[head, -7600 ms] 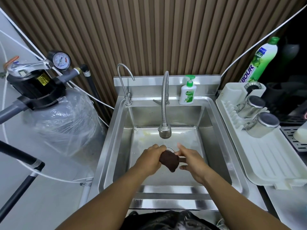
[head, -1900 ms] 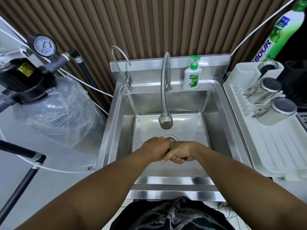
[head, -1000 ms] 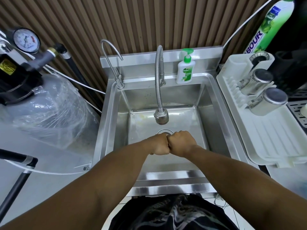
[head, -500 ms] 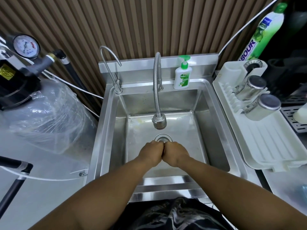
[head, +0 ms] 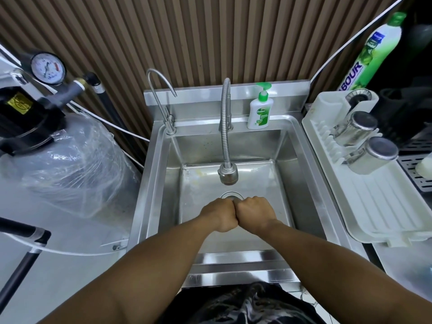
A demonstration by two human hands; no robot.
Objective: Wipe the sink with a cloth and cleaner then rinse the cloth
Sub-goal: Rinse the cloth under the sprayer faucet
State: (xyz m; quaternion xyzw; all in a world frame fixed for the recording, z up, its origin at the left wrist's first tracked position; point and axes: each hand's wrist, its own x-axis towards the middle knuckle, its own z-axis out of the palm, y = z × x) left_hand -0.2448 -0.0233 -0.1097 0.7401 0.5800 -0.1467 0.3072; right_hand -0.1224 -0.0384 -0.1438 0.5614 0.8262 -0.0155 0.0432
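Observation:
Both my hands are clenched into fists, knuckle to knuckle, low in the steel sink (head: 149, 183), just in front of the drain (head: 231, 195). My left hand (head: 219, 213) and my right hand (head: 253, 212) are wrapped tightly around the dark brown cloth. The cloth is hidden inside the fists. The flexible faucet head (head: 228, 175) hangs a little behind and above my hands, and I see no water running from it. A green and white cleaner bottle (head: 371, 52) stands at the far right against the wall.
A Dettol pump bottle (head: 260, 111) stands on the sink's back ledge, with a thin curved tap (head: 161, 99) at its left corner. A white drying rack (head: 385, 206) with two steel cups (head: 357, 129) sits to the right. A plastic-wrapped tank (head: 70, 164) with a gauge (head: 48, 69) stands to the left.
Earlier the brown cloth showed between my hands. Now the fists have closed over it and pressed together. In the last second they stayed by the drain, and only the view shifted slightly.

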